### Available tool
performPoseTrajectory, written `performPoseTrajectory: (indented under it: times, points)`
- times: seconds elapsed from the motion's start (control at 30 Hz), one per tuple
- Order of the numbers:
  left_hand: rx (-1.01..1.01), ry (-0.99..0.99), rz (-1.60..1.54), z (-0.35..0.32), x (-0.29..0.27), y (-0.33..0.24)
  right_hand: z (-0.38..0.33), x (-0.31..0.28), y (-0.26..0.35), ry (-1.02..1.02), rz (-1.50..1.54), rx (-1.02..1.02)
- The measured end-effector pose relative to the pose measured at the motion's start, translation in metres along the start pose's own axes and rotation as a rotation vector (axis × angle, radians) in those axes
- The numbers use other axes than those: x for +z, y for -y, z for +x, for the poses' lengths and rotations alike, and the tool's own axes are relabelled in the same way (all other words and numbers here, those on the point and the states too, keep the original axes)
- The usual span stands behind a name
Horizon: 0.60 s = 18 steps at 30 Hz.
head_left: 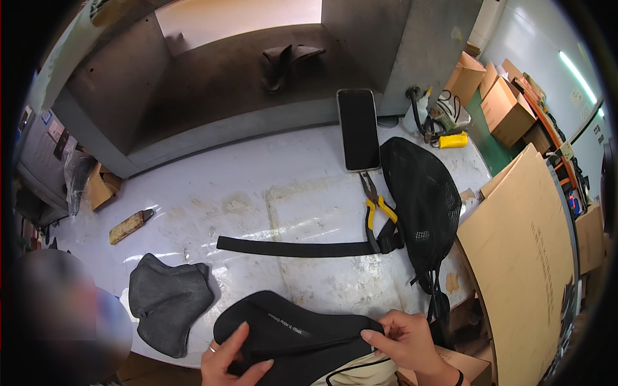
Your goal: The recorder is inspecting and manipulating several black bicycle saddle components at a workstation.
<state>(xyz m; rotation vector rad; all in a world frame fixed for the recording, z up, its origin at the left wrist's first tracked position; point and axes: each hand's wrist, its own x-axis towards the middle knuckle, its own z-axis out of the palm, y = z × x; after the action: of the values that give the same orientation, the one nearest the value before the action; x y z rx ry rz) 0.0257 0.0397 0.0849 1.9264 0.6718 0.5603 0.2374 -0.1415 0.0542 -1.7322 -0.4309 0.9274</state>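
A black padded curved piece (283,325) lies at the near edge of the white worktable (257,193). My left hand (228,360) presses on its lower left side with the thumb on top. My right hand (402,338) pinches its right end between thumb and fingers. A black strap (296,248) runs across the table beyond it, joined to a black mesh bag (421,202) on the right. Yellow-handled pliers (376,212) lie across the strap's right end.
A dark phone (358,128) lies face up beyond the pliers. A grey fabric piece (168,302) rests at the left, a wooden-handled tool (129,225) farther left. A large cardboard sheet (521,257) stands at the right edge. Boxes and a yellow tool (454,140) sit at the back right.
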Motion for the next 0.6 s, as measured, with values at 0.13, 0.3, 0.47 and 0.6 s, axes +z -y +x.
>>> performPoseTrajectory:
  times: [0.13,0.3,0.47,0.6]
  points:
    - [-0.103,0.028,-0.050,0.003,0.000,0.004,0.003,0.001,0.002,0.014,-0.023,-0.010]
    - [-0.158,0.017,-0.102,0.000,-0.001,0.011,0.006,0.003,0.007,0.016,-0.051,0.011]
    - [-0.158,0.040,-0.053,-0.004,-0.006,0.012,0.006,0.007,0.004,0.006,-0.085,-0.001]
    - [-0.141,0.028,-0.127,-0.005,-0.003,0.013,0.008,0.019,0.017,-0.031,-0.348,-0.075]
